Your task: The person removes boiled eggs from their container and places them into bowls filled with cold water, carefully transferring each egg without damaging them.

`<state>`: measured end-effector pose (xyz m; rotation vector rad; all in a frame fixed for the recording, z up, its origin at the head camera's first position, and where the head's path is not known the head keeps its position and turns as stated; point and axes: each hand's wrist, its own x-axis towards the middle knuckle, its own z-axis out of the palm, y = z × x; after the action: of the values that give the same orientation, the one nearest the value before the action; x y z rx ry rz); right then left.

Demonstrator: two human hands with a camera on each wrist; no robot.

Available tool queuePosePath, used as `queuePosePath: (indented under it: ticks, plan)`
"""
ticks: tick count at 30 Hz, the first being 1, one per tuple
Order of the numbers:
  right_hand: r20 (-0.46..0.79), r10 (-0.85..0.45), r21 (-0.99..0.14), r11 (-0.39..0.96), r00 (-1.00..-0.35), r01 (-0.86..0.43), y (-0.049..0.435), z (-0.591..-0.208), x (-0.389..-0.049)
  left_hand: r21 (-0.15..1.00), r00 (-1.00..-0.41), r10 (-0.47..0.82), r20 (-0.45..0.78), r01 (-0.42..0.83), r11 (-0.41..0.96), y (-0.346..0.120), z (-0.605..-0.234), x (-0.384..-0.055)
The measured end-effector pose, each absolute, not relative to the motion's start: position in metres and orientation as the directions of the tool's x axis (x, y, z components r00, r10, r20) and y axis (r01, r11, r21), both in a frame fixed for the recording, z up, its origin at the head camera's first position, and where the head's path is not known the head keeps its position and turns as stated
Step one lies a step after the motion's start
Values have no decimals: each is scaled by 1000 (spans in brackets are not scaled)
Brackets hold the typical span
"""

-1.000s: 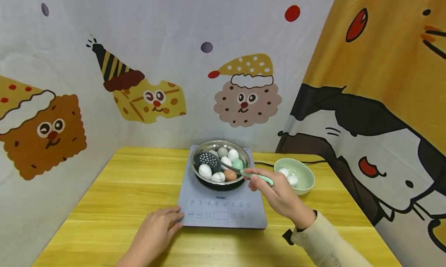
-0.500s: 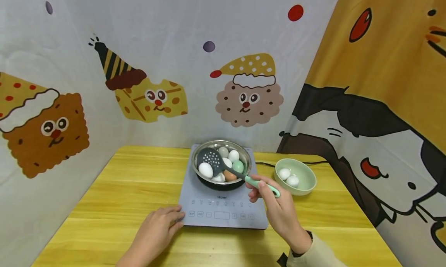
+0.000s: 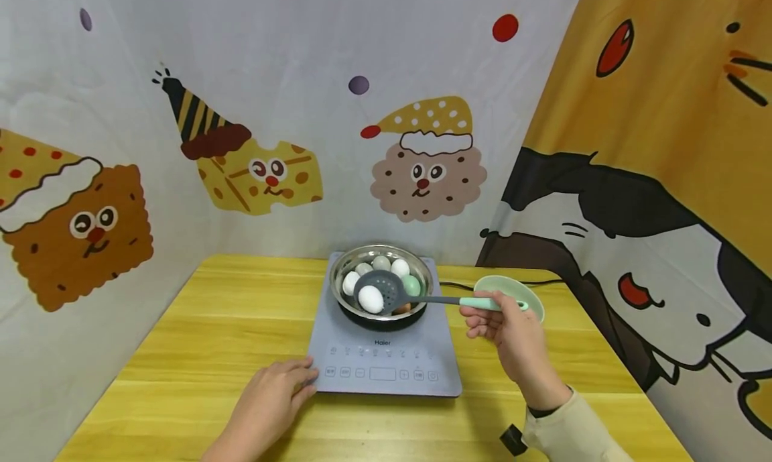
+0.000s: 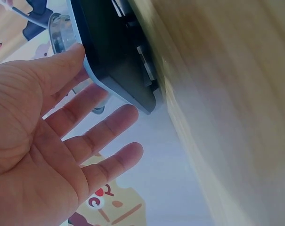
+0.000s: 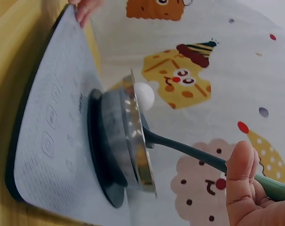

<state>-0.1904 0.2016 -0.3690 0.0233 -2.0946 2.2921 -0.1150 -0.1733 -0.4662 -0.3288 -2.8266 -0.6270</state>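
Note:
My right hand (image 3: 512,331) grips the mint-green handle of a dark grey slotted skimmer (image 3: 395,289). On the skimmer's round head lies a white egg (image 3: 370,300), which shows above the pan's rim in the right wrist view. Below is a round steel pan (image 3: 339,269) with several white, grey, green and brown eggs in it; the skimmer partly covers them. The pan stands on a grey induction cooktop (image 3: 386,355). My left hand (image 3: 271,395) touches the cooktop's front left edge, thumb and fingers spread in the left wrist view.
A pale green bowl (image 3: 503,285) stands right of the cooktop, partly behind my right hand. A black cord (image 3: 455,284) runs along the back of the wooden table (image 3: 229,314). A cloth backdrop (image 3: 271,46) with cartoon prints hangs behind and at the sides.
The skimmer has come round to the front of the pan, and a white egg now lies on its head. My right hand has moved right, before the bowl. The left hand stays put.

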Motion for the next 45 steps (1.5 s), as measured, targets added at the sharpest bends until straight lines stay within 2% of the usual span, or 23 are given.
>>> queuePosePath:
  ticks: [9,17,23,29,34,37,39,43,45]
  plan:
    - [101,55,-990,-98,-993,-106,231,-359,-190,384,-950,168,262,262,885,-171,-466,-115]
    - [129,118,-953,-259,-985,-156,277,-352,-181,394,-960,165,226,245,886,-170,-466,-111]
    - [101,296,-949,-258,-950,-181,315,-355,-172,392,-961,160,226,240,888,-172,-468,-111]
    - [32,526,-976,-165,-850,-139,337,-370,-164,390,-957,163,239,248,887,-172,-470,-112]
    - [55,618,-995,-36,-784,-98,340,-384,-160,396,-958,162,235,247,884,-172,-469,-113]
    - [124,627,-992,74,-769,-99,338,-394,-157,402,-960,159,232,243,883,-171,-469,-112]
    - [189,613,-976,202,-767,-80,336,-401,-155,402,-960,159,231,243,883,-172,-469,-113]
    - [354,529,-875,479,-771,-73,329,-412,-149,399,-959,163,232,247,883,-172,-468,-113]
    - [415,480,-816,573,-773,-83,326,-416,-145,396,-958,167,234,251,883,-173,-468,-114]
